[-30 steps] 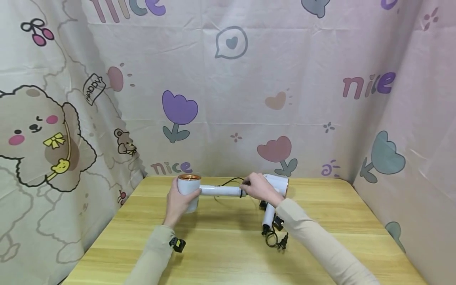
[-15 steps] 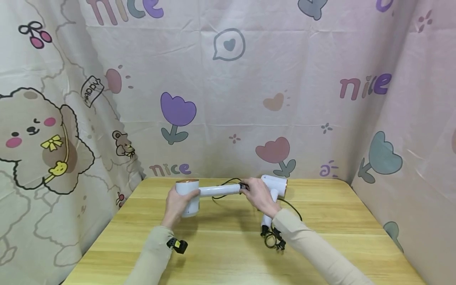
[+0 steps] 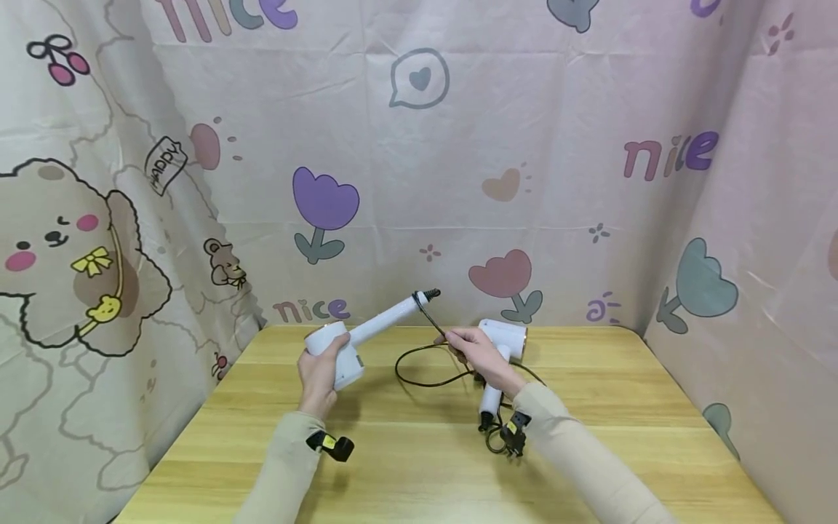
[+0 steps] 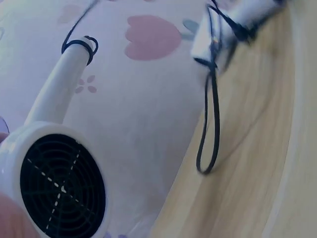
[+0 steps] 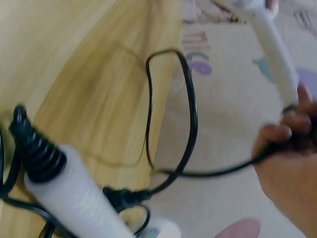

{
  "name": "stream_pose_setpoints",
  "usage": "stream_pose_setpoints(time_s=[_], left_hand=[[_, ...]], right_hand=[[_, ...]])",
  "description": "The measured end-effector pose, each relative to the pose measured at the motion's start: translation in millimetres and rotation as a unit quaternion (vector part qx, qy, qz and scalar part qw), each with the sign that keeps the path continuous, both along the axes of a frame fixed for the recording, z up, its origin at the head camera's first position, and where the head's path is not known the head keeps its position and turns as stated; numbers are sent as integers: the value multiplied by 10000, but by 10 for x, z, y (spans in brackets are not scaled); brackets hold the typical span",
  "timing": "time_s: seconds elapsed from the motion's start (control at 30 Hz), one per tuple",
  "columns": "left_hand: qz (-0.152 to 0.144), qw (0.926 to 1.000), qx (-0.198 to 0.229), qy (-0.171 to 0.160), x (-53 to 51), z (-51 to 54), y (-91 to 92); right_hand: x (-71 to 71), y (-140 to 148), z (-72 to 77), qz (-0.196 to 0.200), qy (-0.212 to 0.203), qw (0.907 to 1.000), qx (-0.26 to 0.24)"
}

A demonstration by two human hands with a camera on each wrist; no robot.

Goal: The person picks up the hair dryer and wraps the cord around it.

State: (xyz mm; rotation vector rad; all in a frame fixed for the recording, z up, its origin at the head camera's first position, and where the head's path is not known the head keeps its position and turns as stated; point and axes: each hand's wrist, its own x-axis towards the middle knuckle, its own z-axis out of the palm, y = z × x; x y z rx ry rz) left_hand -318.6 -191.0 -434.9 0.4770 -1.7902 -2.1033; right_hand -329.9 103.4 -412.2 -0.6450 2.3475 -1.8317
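Note:
My left hand grips the barrel of a white hair dryer, lifted and tilted with its handle pointing up to the right. In the left wrist view, its round black intake grille faces the camera. A black power cord loops around the handle's end. My right hand pinches that cord just below the handle, and a slack loop hangs beneath. A second white hair dryer lies on the table, partly hidden by my right hand and forearm; its handle ends in a black cord sleeve.
The wooden table reaches back to a printed curtain, which also hangs at both sides. A small coil of black cord lies by the second dryer's handle. A black plug shows in the right wrist view.
The held dryer has tilted, its handle end swinging upward. My right hand has come off the handle's end and drawn part of the cord loose into a wide loop.

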Motion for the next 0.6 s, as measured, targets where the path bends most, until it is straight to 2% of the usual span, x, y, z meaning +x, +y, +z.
stream_pose_setpoints(time_s=[0.07,0.17,0.23,0.3,0.37,0.47,0.6], left_hand=[[-154,9992,338,-132,-2,-2,-9],[-357,9969,606,-363,5,-4,-22],[-500,9953,682,-472,14,-2,-28],[-683,9938,698,-540,22,-1,-36],[-894,9918,720,-553,28,0,-43],[-1231,9882,684,-605,30,5,-54],[-1767,9806,424,-738,39,7,-70]], right_hand=[[-59,77,-26,436,-520,9977,-7],[-147,190,-66,710,-1086,9913,231],[-200,254,-78,640,-1349,9882,352],[-244,297,-65,388,-1435,9875,522],[-283,322,-31,48,-1349,9882,725],[-332,343,33,-518,-897,9882,1132],[-385,378,111,-1214,-182,9778,1699]])
